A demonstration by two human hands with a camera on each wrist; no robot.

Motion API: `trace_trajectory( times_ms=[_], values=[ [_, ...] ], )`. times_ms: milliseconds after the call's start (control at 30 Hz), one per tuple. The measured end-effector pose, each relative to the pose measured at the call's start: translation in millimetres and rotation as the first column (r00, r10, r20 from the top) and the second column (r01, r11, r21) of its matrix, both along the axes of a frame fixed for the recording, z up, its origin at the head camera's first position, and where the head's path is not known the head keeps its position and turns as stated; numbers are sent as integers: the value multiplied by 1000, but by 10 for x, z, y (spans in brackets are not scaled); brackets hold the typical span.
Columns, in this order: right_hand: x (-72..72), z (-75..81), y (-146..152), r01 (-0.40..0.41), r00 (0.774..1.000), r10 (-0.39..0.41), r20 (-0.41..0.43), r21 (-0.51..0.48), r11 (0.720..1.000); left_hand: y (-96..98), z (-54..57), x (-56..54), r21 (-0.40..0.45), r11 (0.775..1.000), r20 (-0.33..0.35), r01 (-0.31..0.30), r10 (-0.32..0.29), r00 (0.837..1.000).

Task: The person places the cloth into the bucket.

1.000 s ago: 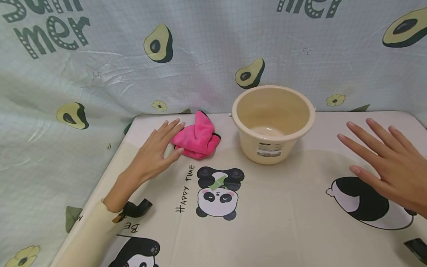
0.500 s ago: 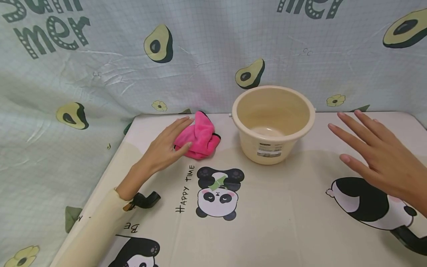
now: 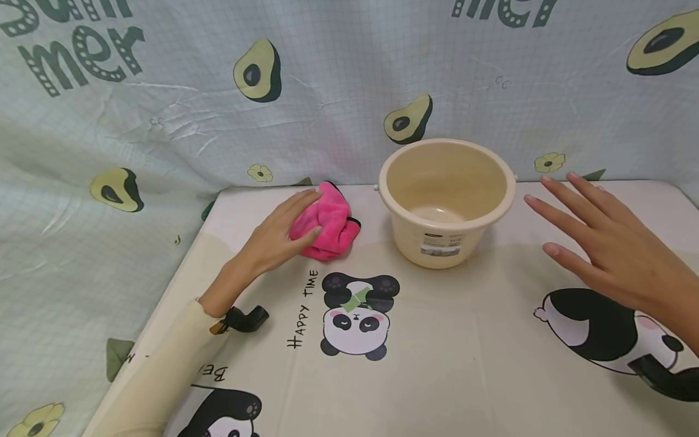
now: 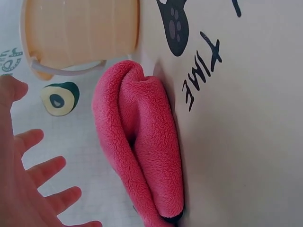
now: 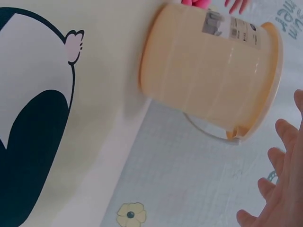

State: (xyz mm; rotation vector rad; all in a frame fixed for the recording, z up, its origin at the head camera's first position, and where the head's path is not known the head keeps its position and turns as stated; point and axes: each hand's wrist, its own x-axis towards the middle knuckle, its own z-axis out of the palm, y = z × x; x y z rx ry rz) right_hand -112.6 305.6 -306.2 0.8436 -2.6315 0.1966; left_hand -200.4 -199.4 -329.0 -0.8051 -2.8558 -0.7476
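A crumpled pink cloth [image 3: 330,224] with dark edging lies on the table, left of a cream plastic bucket [image 3: 437,243]. My left hand [image 3: 275,233] hovers at the cloth's left side, fingers extended and thumb apart; in the left wrist view a gap shows between the fingers and the cloth [image 4: 137,137]. To the right of the bucket, my right hand [image 3: 611,243] is held in the air with fingers spread, holding nothing. The right wrist view shows the bucket [image 5: 203,66] standing apart from the fingers, its thin handle hanging at the back.
The table [image 3: 437,364] has a cream cover printed with pandas and lettering. Behind and to the left hangs a pale curtain [image 3: 327,73] with avocado prints. Black wrist mounts [image 3: 248,318] stick out below both hands.
My left hand has moved right, closer to the pink cloth. The right hand has moved left and slightly farther forward, toward the bucket. Cloth and bucket stay in place.
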Motion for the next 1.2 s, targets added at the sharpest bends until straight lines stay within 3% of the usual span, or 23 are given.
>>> trace_trajectory(
  times_ms=[333, 567, 967, 1067, 1200],
  values=[
    [-113, 46, -82, -26, 995, 35, 98, -89, 996, 24, -43, -101, 21, 999, 64, -27, 26, 998],
    [-228, 102, -126, -25, 973, 85, 213, -267, 963, 25, -67, -162, 48, 999, 93, -14, 9, 996],
    [-524, 226, -200, 129, 872, 101, 479, -423, 897, 14, -137, -268, 93, 995, 128, 34, -46, 991],
    [-614, 258, -208, 149, 845, 115, 522, -437, 887, 24, -159, -302, 80, 996, 143, 50, -61, 988],
    [-730, 266, -212, 158, 827, 125, 548, -439, 884, 34, -185, -343, 53, 997, 178, 59, -67, 982]
  ],
)
